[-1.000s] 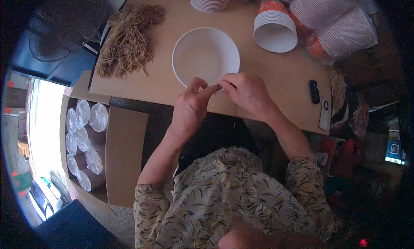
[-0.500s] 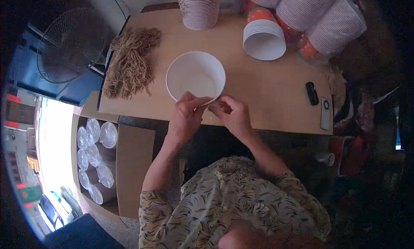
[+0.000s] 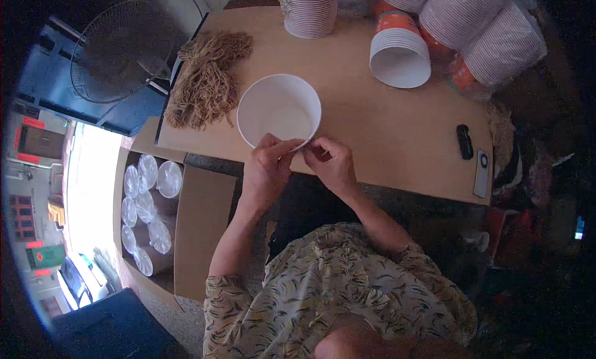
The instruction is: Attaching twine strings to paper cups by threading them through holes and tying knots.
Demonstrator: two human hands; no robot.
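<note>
**Two hands at the near rim of a white paper tub**

I see the left hand (image 3: 267,172) pinching the near rim of the white tub (image 3: 279,104), thumb and index finger pressed on its edge. The right hand (image 3: 332,169) is just beside it, at the near right part of the rim, with fingers bent; what they pinch, or if they pinch, I cannot tell. The tub is near the near edge of the table (image 3: 379,141), its mouth tilted toward me.

To the left lies a bundle of brown twine (image 3: 208,79). At the far side I see a tall stack of tubs (image 3: 308,11); right of it, an orange-and-white stack (image 3: 400,58) lies on its side, beside plastic-wrapped stacks (image 3: 503,42). At the right edge lies a black object (image 3: 464,141). Left of the table, an open carton (image 3: 205,231) contains plastic-wrapped items (image 3: 160,235).
</note>
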